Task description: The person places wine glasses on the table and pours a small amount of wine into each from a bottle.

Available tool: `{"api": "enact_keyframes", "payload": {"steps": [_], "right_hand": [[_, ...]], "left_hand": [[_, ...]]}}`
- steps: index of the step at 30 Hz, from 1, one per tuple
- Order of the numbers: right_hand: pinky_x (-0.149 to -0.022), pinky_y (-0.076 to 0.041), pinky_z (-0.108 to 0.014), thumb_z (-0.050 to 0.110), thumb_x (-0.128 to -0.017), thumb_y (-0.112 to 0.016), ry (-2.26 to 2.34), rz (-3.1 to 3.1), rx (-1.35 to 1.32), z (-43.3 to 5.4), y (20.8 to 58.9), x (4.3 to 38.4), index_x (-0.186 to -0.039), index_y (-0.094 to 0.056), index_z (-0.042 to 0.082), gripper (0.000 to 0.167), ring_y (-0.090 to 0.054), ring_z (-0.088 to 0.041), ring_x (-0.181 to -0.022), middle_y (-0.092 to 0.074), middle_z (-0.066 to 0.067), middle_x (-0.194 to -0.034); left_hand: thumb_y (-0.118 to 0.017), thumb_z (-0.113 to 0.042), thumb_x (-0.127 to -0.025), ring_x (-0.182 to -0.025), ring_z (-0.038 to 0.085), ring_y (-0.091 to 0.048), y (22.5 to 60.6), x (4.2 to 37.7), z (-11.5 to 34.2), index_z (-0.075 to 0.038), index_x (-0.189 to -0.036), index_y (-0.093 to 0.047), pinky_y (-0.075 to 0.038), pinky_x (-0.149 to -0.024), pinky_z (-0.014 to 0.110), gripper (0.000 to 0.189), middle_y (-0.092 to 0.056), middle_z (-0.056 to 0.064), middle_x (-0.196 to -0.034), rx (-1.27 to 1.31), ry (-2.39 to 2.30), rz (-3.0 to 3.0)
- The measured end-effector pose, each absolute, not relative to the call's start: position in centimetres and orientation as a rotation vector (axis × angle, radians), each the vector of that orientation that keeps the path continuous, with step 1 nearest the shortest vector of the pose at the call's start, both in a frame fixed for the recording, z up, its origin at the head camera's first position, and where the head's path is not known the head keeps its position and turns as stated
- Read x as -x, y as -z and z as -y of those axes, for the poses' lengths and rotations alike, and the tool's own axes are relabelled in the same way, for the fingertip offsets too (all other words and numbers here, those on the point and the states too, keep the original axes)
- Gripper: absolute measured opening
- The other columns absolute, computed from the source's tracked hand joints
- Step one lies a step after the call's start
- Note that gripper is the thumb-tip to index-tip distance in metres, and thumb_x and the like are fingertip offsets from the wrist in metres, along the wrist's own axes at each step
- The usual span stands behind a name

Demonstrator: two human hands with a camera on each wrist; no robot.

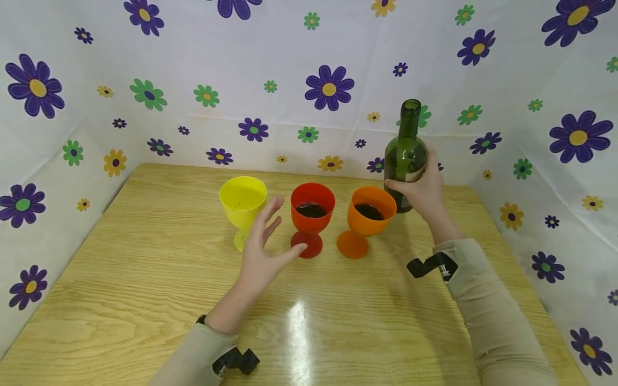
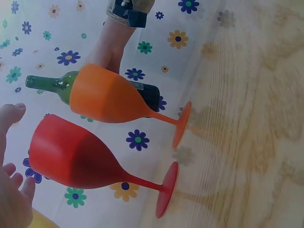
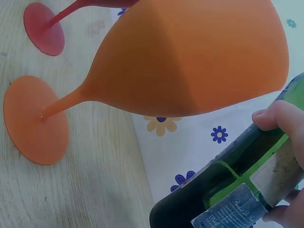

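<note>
My right hand [image 1: 421, 185] grips a green glass wine bottle [image 1: 404, 155] round its body, behind and to the right of an orange goblet [image 1: 372, 214]. The bottle is nearly upright; in the left wrist view its base shows against the cloth, above the tabletop. Dark liquid fills part of the orange goblet and of a red goblet [image 1: 309, 225] beside it. My left hand [image 1: 263, 252] hovers with fingers spread between the red goblet and a yellow goblet [image 1: 241, 201], holding nothing. The yellow goblet's stem is partly hidden by that hand.
All three goblets stand in a row on the wooden table [image 1: 145, 257]. White cloth [image 1: 270, 48] printed with flowers rises behind the table and along both sides. The goblets stand close together, and the bottle is near the back edge.
</note>
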State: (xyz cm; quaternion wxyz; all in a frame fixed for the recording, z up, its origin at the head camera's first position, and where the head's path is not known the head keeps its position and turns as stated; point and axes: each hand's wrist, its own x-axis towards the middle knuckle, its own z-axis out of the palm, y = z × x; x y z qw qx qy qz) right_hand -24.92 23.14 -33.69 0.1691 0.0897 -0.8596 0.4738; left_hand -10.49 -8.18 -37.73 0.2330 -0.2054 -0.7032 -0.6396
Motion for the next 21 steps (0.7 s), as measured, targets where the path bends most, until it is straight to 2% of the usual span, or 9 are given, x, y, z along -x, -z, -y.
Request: {"api": "enact_keyframes", "payload": {"steps": [4, 7, 9, 12, 16, 21], "right_hand": [[-0.106, -0.028, -0.055, 0.010, -0.072, -0.083, -1.357, 2.448, -0.257, -23.0, 33.7, 24.9, -0.144, -0.028, 0.016, 0.091, -0.042, -0.030, -0.124, -0.045, -0.011, -0.139], [-0.105, -0.028, -0.055, 0.011, -0.071, -0.084, -1.364, 2.456, -0.252, -22.9, 33.6, 25.0, -0.144, -0.028, 0.016, 0.092, -0.042, -0.030, -0.124, -0.046, -0.010, -0.138], [-0.105, -0.028, -0.055, 0.012, -0.071, -0.084, -1.361, 2.459, -0.249, -22.7, 33.5, 25.0, -0.144, -0.028, 0.016, 0.092, -0.043, -0.031, -0.123, -0.046, -0.011, -0.138], [-0.105, -0.028, -0.056, 0.012, -0.071, -0.085, -1.340, 2.463, -0.252, -22.5, 33.4, 25.1, -0.144, -0.028, 0.016, 0.092, -0.043, -0.031, -0.124, -0.046, -0.011, -0.138], [-0.105, -0.029, -0.056, 0.011, -0.070, -0.086, -1.321, 2.462, -0.271, -22.3, 33.5, 25.4, -0.144, -0.029, 0.016, 0.093, -0.043, -0.032, -0.124, -0.046, -0.011, -0.139], [-0.106, -0.027, -0.055, 0.012, -0.069, -0.086, -1.301, 2.482, -0.294, -21.9, 33.7, 25.6, -0.144, -0.030, 0.019, 0.093, -0.043, -0.031, -0.126, -0.047, -0.009, -0.139]], "left_hand": [[-0.077, 0.020, -0.064, -0.115, 0.031, -0.050, 38.8, 10.2, 9.9, 0.008, -0.133, -0.044, -0.050, -0.090, 0.036, 0.077, -0.054, 0.020, -0.124, 0.631, 1.666, 1.803], [-0.075, 0.021, -0.064, -0.106, 0.028, -0.053, 39.1, 10.2, 11.5, 0.013, -0.124, -0.047, -0.049, -0.082, 0.030, 0.067, -0.056, 0.023, -0.112, 0.618, 1.612, 1.714], [-0.073, 0.020, -0.065, -0.105, 0.025, -0.052, 38.9, 10.1, 12.4, 0.015, -0.122, -0.046, -0.047, -0.083, 0.030, 0.063, -0.054, 0.024, -0.110, 0.565, 1.584, 1.678], [-0.073, 0.018, -0.064, -0.110, 0.025, -0.047, 38.0, 9.8, 13.4, 0.017, -0.121, -0.043, -0.043, -0.087, 0.032, 0.064, -0.049, 0.028, -0.116, 0.446, 1.527, 1.690], [-0.076, 0.014, -0.064, -0.115, 0.034, -0.039, 36.7, 9.8, 14.3, 0.018, -0.127, -0.037, -0.039, -0.092, 0.037, 0.074, -0.040, 0.034, -0.127, 0.294, 1.448, 1.820], [-0.080, 0.008, -0.066, -0.128, 0.037, -0.028, 36.8, 10.7, 15.0, 0.011, -0.140, -0.026, -0.031, -0.105, 0.050, 0.091, -0.027, 0.029, -0.140, 0.205, 1.526, 1.987]]}}
